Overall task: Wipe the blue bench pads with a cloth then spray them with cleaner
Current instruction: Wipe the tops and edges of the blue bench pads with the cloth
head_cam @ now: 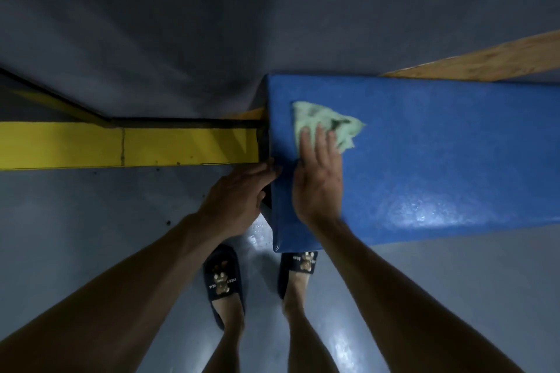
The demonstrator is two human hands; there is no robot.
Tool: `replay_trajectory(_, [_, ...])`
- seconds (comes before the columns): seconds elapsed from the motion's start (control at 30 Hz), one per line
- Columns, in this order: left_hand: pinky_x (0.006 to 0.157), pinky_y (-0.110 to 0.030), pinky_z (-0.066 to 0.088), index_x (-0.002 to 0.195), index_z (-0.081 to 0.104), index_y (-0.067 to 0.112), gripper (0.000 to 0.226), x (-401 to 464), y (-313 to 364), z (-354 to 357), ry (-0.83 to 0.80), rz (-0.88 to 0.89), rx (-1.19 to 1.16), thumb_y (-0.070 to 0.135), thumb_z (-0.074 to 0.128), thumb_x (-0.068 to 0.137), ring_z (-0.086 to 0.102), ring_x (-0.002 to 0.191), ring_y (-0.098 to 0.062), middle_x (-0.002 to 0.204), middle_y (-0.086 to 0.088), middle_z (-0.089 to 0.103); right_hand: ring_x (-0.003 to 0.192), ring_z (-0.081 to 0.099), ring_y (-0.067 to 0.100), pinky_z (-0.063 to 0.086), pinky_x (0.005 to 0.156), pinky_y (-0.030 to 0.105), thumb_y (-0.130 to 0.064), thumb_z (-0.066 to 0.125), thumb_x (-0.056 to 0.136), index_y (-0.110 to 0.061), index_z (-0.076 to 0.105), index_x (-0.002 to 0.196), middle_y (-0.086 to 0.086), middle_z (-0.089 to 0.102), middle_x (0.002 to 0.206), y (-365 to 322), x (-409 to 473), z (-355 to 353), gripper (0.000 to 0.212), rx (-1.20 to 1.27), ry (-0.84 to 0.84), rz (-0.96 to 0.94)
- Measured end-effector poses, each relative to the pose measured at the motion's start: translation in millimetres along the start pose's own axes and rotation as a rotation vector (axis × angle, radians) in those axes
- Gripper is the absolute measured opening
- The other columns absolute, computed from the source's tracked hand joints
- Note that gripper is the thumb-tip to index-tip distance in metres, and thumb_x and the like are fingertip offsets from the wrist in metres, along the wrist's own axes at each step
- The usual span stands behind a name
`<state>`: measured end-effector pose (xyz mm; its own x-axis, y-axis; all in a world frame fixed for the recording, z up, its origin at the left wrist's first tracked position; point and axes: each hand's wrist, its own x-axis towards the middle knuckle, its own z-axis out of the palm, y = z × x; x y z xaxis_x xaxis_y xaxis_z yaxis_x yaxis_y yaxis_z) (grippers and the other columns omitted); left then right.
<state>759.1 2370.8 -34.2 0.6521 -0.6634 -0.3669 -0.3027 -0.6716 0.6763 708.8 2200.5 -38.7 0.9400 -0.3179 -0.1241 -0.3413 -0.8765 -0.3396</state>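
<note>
A blue bench pad (439, 154) runs from the centre to the right edge of the view, its surface shiny near the front. A pale green cloth (321, 118) lies crumpled on the pad near its left end. My right hand (319, 179) lies flat with straight fingers pressing the near part of the cloth onto the pad. My left hand (239, 194) rests with its fingers against the pad's left end face, fingertips touching the upper corner. No spray bottle is in view.
A grey wall fills the top. A yellow ledge (121, 147) runs along the wall left of the pad. A wooden board (485, 63) shows behind the pad at the right. My feet in dark slippers (222, 278) stand on the glossy grey floor below the pad's corner.
</note>
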Motion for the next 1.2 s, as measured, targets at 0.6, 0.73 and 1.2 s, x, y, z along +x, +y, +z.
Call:
replay_trajectory(0.6, [0.092, -0.029, 0.049, 0.145, 0.041, 0.039, 0.054, 3.8, -0.7, 1.4, 0.043, -0.076, -0.063, 0.013, 0.052, 0.099, 0.058, 0.112, -0.012, 0.142, 0.007, 0.054, 0.151, 0.024, 0.033, 0.019, 0.123, 0.047, -0.029, 0.021, 0.089, -0.012, 0.043, 0.150, 0.015, 0.034, 0.160, 6.9, 99.5, -12.8, 0.067, 0.004, 0.043, -0.034])
replay_trajectory(0.73, [0.087, -0.032, 0.054, 0.141, 0.050, 0.033, 0.053, 4.5, -2.4, 5.2, 0.080, -0.061, -0.082, 0.008, 0.056, 0.095, 0.065, 0.107, -0.016, 0.141, 0.003, 0.057, 0.150, 0.028, 0.031, 0.026, 0.120, 0.050, -0.018, 0.043, 0.097, -0.017, 0.045, 0.149, 0.008, 0.038, 0.158, 27.0, 102.6, -13.4, 0.052, -0.074, -0.093, -0.527])
replay_trajectory(1.2, [0.104, -0.037, 0.049, 0.143, 0.046, 0.036, 0.052, 7.0, -5.3, 15.1, 0.092, -0.089, -0.149, 0.010, 0.052, 0.098, 0.051, 0.132, -0.015, 0.152, 0.021, 0.032, 0.148, 0.029, 0.036, 0.022, 0.122, 0.047, -0.022, 0.031, 0.094, -0.010, 0.046, 0.148, 0.017, 0.040, 0.155, 40.5, 101.3, -26.0, 0.057, 0.090, 0.110, 0.105])
